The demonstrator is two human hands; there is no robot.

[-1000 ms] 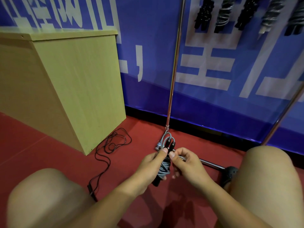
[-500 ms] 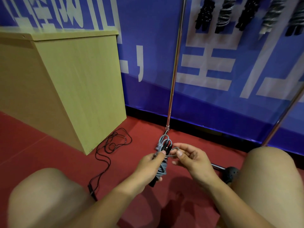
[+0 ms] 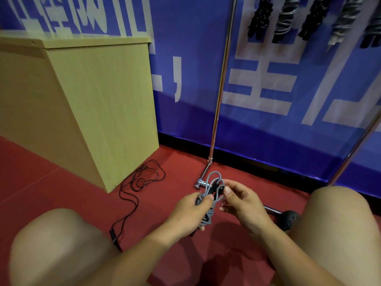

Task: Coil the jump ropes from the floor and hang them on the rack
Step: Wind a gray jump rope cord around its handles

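The right hand point(image 3: 241, 200) has shifted right, pinching the loop end, while the left hand point(image 3: 192, 211) grips the grey jump rope point(image 3: 208, 205) bundle to keep its coils from unwinding.

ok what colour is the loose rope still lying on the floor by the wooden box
Black: the thin loose jump rope on the red floor, seen in the head view.

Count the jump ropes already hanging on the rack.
5 coiled ropes show along the top right: black, grey, black, grey, and a dark one cut by the right edge. The frame crops the rack, so more may hang out of view.
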